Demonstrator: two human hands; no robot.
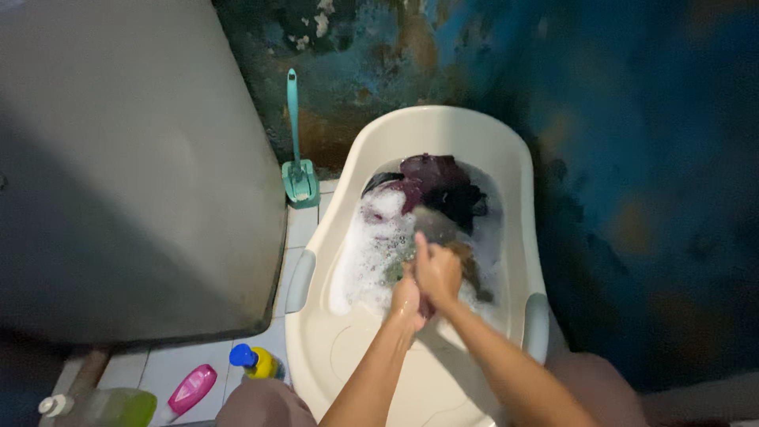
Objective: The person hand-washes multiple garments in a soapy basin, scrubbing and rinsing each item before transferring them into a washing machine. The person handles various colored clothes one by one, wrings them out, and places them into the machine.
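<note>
1. Left hand [405, 300] and right hand [437, 271] pressed together, both grips clamped on a dark wet cloth [427, 306] bunched between the palms, over the near-middle of the cream oval plastic tub [348, 372].
2. White suds [371, 253] and soaked maroon and black garments [435, 183] fill the tub's far end.
3. Teal long-handled plastic brush [299, 170] stands upright at the far left, against the wall.
4. Pink bottle [190, 389] lies on the white floor tiles [170, 365], near left.

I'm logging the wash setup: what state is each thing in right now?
White tub: holds suds and soaked clothes.
Dark clothes: heaped, wet, at the far end.
Left hand: clenched on a garment.
Right hand: clenched on it too.
Teal brush: upright against the wall.
Pink bottle: lying down, capped.
</note>
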